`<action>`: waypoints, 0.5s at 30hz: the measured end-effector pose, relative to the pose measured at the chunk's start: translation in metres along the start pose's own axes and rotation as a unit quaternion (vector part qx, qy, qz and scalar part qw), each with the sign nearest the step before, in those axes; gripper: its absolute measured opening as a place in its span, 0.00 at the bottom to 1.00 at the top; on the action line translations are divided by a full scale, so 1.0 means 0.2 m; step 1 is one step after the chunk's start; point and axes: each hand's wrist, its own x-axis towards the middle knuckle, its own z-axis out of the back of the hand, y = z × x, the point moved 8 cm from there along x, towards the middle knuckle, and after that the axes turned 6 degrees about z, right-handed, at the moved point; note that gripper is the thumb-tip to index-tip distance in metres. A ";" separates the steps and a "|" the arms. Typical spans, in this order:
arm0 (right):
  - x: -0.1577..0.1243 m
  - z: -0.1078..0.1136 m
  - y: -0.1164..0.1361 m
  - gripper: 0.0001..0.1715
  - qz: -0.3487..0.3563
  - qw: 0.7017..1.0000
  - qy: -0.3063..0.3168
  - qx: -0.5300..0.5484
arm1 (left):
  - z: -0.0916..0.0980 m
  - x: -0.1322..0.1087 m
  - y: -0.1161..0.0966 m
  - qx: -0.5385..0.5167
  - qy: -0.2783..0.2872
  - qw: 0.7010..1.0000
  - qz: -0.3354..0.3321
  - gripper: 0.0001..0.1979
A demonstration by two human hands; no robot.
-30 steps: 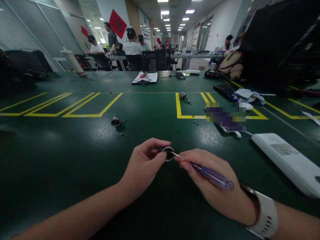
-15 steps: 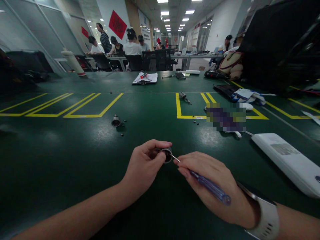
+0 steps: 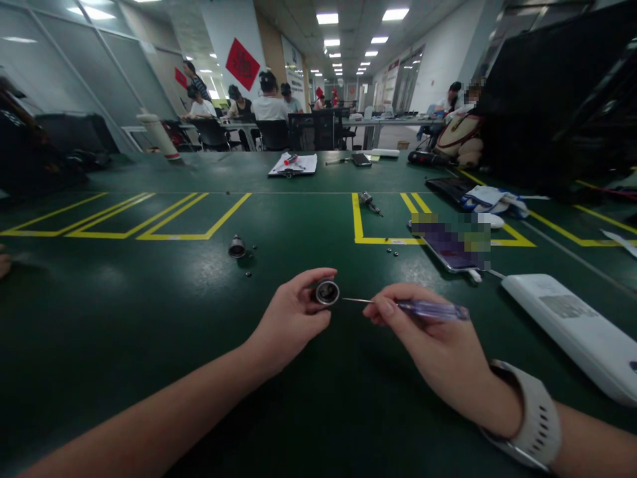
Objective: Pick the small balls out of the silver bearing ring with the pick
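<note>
My left hand [image 3: 293,315] pinches a small round metal part [image 3: 327,292] with a dark centre, held a little above the green table [image 3: 124,312]. My right hand [image 3: 428,338] grips a thin screwdriver with a clear purple handle [image 3: 428,309]. Its metal tip points left and stops just short of the round part. A white band sits on my right wrist.
A second small metal part [image 3: 237,247] and tiny loose screws [image 3: 249,273] lie left of centre. A phone [image 3: 450,251] and a long white device [image 3: 572,332] lie at the right. Yellow lines mark boxes on the table. A clipboard [image 3: 293,163] lies farther back; people sit at distant desks.
The screwdriver tip has come out of the round part and the handle has swung level, pointing right. My left hand turned the part so its opening faces me. The view tilted slightly down.
</note>
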 end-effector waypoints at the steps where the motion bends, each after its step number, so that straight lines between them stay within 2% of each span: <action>1: 0.01 0.00 -0.02 0.07 -0.017 1.000 0.001 0.008 | 0.01 0.02 0.00 0.020 -0.003 1.000 -0.009 0.25; 4: 0.07 0.00 -0.07 0.10 -0.066 0.997 0.012 0.030 | 0.06 0.08 -0.04 0.090 -0.020 0.993 -0.067 0.20; 6: 0.11 -0.02 -0.10 0.10 -0.090 0.994 0.019 0.062 | 0.10 0.14 -0.07 0.142 -0.028 0.981 -0.126 0.20; 9: 0.18 -0.06 -0.16 0.09 -0.113 0.985 0.008 0.132 | 0.14 0.22 -0.12 0.286 -0.070 0.930 -0.220 0.21; 11: 0.23 -0.09 -0.21 0.08 -0.120 0.978 -0.011 0.172 | 0.14 0.28 -0.14 0.361 -0.079 0.892 -0.262 0.17; 15: 0.30 -0.15 -0.25 0.08 -0.105 0.965 -0.023 0.239 | 0.14 0.35 -0.17 0.422 -0.095 0.848 -0.307 0.13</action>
